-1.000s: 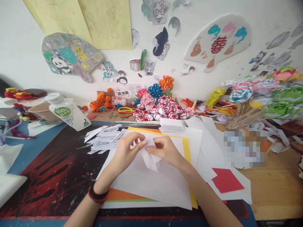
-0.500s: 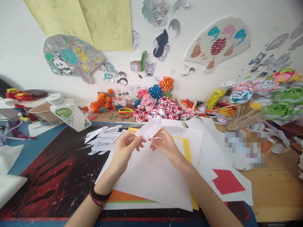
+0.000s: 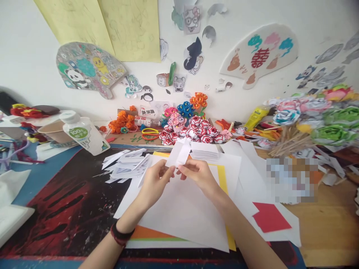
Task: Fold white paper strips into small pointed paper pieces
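A small folded piece of white paper is pinched between my two hands, raised over the desk. My left hand grips its lower left corner between thumb and fingers. On the other side, my right hand holds the lower right corner, with the thumbs close together. Beneath both hands lies a large white sheet on top of yellow and orange sheets. Folded white paper strips are heaped to the left. A neat stack of white paper pieces sits just beyond my right hand.
Red-and-white paper flowers line the back of the desk. A white bottle leans at the left by a paper cup. On the right are a red paper piece, a yellow bottle and a bunch of stemmed flowers.
The white paper has turned more upright, and a folded flap now shows along its right side. My hands have come closer together at its lower edge. The view has shifted slightly.
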Tool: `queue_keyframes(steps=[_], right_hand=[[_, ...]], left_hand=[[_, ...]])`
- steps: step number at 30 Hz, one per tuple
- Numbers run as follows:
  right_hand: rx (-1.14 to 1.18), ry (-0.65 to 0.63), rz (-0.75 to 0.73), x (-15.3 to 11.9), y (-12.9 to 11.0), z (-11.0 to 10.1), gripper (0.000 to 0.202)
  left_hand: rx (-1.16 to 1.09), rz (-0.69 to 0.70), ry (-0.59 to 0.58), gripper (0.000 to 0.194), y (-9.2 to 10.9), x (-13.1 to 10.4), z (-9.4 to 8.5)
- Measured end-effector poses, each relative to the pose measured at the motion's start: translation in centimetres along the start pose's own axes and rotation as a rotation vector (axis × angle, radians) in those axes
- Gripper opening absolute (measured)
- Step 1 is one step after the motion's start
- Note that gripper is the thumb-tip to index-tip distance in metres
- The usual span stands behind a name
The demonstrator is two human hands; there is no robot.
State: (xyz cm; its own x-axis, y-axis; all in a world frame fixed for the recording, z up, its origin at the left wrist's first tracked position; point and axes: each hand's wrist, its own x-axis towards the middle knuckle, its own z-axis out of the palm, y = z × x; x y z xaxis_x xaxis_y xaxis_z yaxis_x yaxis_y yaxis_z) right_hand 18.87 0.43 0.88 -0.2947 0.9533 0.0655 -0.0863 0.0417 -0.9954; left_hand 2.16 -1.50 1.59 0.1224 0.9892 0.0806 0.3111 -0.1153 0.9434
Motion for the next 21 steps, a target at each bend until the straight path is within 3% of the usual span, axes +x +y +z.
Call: queue_keyframes(steps=[4,6,9,12,15,18,21], right_hand=[[-0.009,0.042,0.027,0.1,0.1,-0.4,0.027],[-0.009,0.032,0.043,0.2,0.0,-0.9,0.025],[-0.015,-0.009,0.07,0.2,-0.2,-1.6,0.021],[-0.043,-0.024,0.088,0.2,-0.2,-1.8,0.02],[-0.075,-0.039,0.108,0.2,-0.2,-1.7,0.019],[-0.089,-0.056,0.106,0.3,-0.1,-1.7,0.016],[-0.141,-0.054,0.059,0.2,-0.2,-1.5,0.015]], left_hand=[[0.087,0.049,-0.04,0.02,0.1,0.1,-0.3],[0.21,0.166,-0.017,0.018,0.2,0.1,-0.7],[0.428,0.387,0.07,0.037,0.1,0.2,-1.3],[0.692,0.632,0.144,0.021,-0.4,0.1,-1.8],[0.838,0.805,0.126,0.022,-0.8,0.1,-2.3],[0.868,0.892,0.061,0.031,-0.8,0.2,-2.6],[0.872,0.878,0.024,0.033,-0.7,0.3,-2.8]])
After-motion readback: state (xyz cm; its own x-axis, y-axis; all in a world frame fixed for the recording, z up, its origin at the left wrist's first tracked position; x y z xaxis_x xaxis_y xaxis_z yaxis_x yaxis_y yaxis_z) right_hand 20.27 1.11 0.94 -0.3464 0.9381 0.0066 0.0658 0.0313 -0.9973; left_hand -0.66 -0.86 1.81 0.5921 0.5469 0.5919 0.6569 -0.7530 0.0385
